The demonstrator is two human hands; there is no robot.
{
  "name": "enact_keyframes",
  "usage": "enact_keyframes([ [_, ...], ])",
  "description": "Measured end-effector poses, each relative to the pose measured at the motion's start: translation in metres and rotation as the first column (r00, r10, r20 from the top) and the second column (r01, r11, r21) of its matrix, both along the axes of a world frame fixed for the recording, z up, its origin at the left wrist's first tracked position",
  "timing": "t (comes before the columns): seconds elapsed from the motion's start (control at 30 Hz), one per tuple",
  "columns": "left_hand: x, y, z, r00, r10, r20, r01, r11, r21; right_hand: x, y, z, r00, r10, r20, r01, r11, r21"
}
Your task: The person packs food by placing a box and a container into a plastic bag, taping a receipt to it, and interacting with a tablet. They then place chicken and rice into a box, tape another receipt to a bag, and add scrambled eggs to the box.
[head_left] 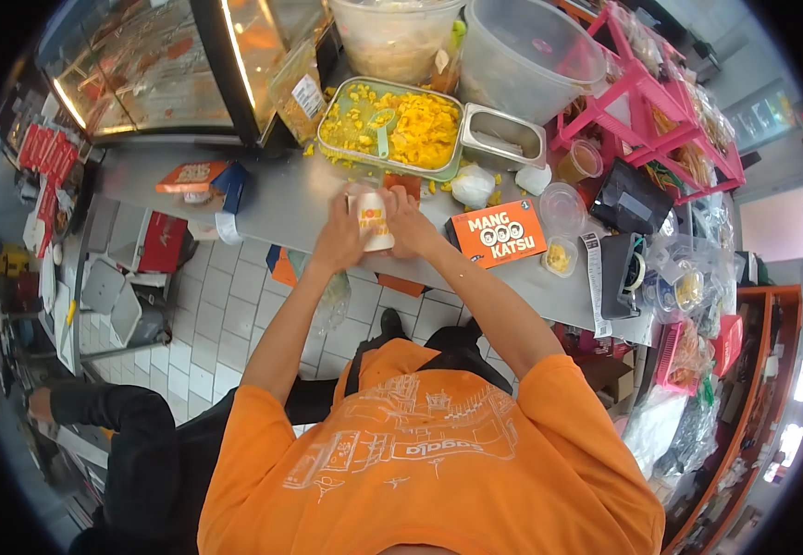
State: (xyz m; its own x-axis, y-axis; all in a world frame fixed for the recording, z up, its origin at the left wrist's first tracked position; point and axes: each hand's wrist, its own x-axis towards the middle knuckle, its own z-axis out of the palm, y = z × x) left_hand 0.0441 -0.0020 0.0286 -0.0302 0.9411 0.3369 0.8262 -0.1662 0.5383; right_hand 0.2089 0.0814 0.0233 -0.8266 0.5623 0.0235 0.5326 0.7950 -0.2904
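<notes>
Near the front edge of the steel counter, a small white packet with orange and yellow lettering (373, 220) is held between my two hands. My left hand (340, 229) presses its left side, and my right hand (409, 226) grips its right side with bent fingers. An orange piece (402, 184) shows just behind the right fingers, partly hidden. Beyond my hands is a metal tray of yellow crumbled food (425, 125) with a pale green scoop (382, 139) in it. To the right lies an orange printed box (501, 234).
A steel pan (503, 137), large plastic tubs (531, 55) and a pink rack (647, 116) line the back and right. White wrapped bundles (474, 186) sit beside the tray. A glass display case (147, 69) stands left, near another open orange box (200, 180). A dark-sleeved person (115, 407) is at lower left.
</notes>
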Motion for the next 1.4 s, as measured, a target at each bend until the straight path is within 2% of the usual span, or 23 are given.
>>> enact_keyframes([
  [0.1, 0.004, -0.012, 0.029, 0.975, -0.214, -0.054, 0.207, 0.971, -0.117, -0.003, 0.014, -0.017, 0.999, 0.026, -0.022, -0.025, 0.999, 0.037],
  [0.2, -0.009, -0.006, 0.011, 0.982, -0.188, -0.011, 0.185, 0.975, -0.119, 0.002, 0.001, -0.007, 0.984, 0.005, -0.176, 0.011, 0.996, 0.088],
  [0.23, -0.006, 0.0, 0.007, 0.983, -0.172, 0.068, 0.178, 0.979, -0.1, 0.012, -0.001, 0.025, 0.977, -0.01, -0.214, -0.022, 0.989, -0.145],
  [0.27, -0.003, 0.004, 0.005, 0.983, -0.176, 0.041, 0.177, 0.984, -0.011, -0.001, 0.0, -0.017, 0.859, -0.154, -0.488, 0.124, 0.988, -0.093],
  [0.33, 0.006, -0.007, -0.001, 0.99, -0.134, 0.04, 0.13, 0.987, 0.089, 0.047, -0.05, 0.091, 0.752, -0.287, -0.593, 0.288, 0.953, -0.096],
  [0.37, 0.008, -0.015, -0.001, 0.996, -0.074, 0.045, 0.069, 0.993, 0.092, 0.085, -0.057, 0.093, 0.74, -0.354, -0.571, 0.368, 0.925, -0.097],
  [0.43, 0.014, -0.026, 0.006, 0.999, -0.035, 0.014, 0.035, 0.998, 0.048, 0.178, -0.09, 0.11, 0.371, -0.713, -0.595, 0.642, 0.66, -0.39],
  [0.47, 0.022, -0.03, 0.008, 0.998, -0.051, 0.033, 0.049, 0.998, 0.044, 0.24, -0.098, 0.094, 0.155, -0.723, -0.673, 0.774, 0.513, -0.373],
  [0.5, 0.028, -0.035, 0.012, 0.99, 0.001, 0.138, -0.006, 0.999, 0.039, 0.287, -0.109, 0.126, -0.106, -0.866, -0.489, 0.858, 0.169, -0.485],
  [0.53, 0.032, -0.039, 0.018, 0.972, 0.05, 0.229, -0.059, 0.998, 0.033, 0.357, -0.108, 0.095, -0.095, -0.82, -0.564, 0.971, 0.048, -0.233],
  [0.57, 0.037, -0.044, 0.027, 0.974, 0.047, 0.221, -0.058, 0.997, 0.043, 0.398, -0.108, 0.105, -0.189, -0.862, -0.471, 0.962, -0.066, -0.267],
  [0.67, 0.077, -0.058, 0.062, 0.971, 0.012, 0.24, -0.051, 0.986, 0.157, 0.485, -0.073, 0.071, -0.163, -0.945, -0.284, 0.977, -0.113, -0.182],
  [0.73, 0.117, -0.066, 0.094, 0.98, -0.061, 0.188, 0.035, 0.989, 0.143, 0.497, -0.045, 0.066, -0.181, -0.983, -0.019, 0.672, -0.109, -0.732],
  [0.87, 0.191, -0.078, 0.124, 0.991, -0.112, 0.075, 0.099, 0.982, 0.159, 0.502, -0.036, 0.061, -0.095, -0.994, 0.062, 0.506, -0.102, -0.857],
  [0.93, 0.221, -0.082, 0.128, 0.99, -0.098, 0.098, 0.082, 0.985, 0.154, 0.518, -0.05, 0.042, -0.139, -0.979, -0.149, 0.189, 0.121, -0.974],
  [0.97, 0.234, -0.083, 0.13, 0.987, -0.086, 0.137, 0.063, 0.985, 0.161, 0.516, -0.065, 0.026, -0.136, -0.979, -0.149, 0.18, 0.124, -0.976],
  [1.07, 0.265, -0.086, 0.134, 0.979, -0.052, 0.197, 0.02, 0.987, 0.16, 0.51, -0.093, -0.01, -0.14, -0.918, -0.37, 0.327, 0.31, -0.893],
  [1.13, 0.279, -0.092, 0.133, 0.989, -0.057, 0.134, 0.029, 0.979, 0.204, 0.499, -0.104, 0.013, 0.136, -0.89, -0.435, 0.874, 0.315, -0.37],
  [1.17, 0.286, -0.09, 0.134, 0.99, -0.051, 0.13, 0.022, 0.978, 0.209, 0.506, -0.103, 0.008, 0.141, -0.886, -0.441, 0.871, 0.323, -0.371],
  [1.23, 0.295, -0.093, 0.137, 0.994, -0.098, 0.041, 0.087, 0.972, 0.217, 0.516, -0.106, 0.012, 0.265, -0.956, -0.128, 0.958, 0.276, -0.076],
  [1.27, 0.301, -0.09, 0.137, 0.991, -0.109, 0.077, 0.086, 0.963, 0.256, 0.514, -0.112, 0.026, 0.074, -0.985, -0.155, 0.926, 0.126, -0.357],
  [1.3, 0.304, -0.088, 0.139, 0.991, -0.095, 0.091, 0.064, 0.955, 0.291, 0.497, -0.122, 0.064, 0.204, -0.934, -0.294, 0.906, 0.294, -0.304],
  [1.4, 0.309, -0.076, 0.133, 0.992, -0.045, 0.114, 0.016, 0.971, 0.238, 0.43, -0.134, 0.108, 0.274, -0.901, -0.336, 0.402, 0.424, -0.811],
])
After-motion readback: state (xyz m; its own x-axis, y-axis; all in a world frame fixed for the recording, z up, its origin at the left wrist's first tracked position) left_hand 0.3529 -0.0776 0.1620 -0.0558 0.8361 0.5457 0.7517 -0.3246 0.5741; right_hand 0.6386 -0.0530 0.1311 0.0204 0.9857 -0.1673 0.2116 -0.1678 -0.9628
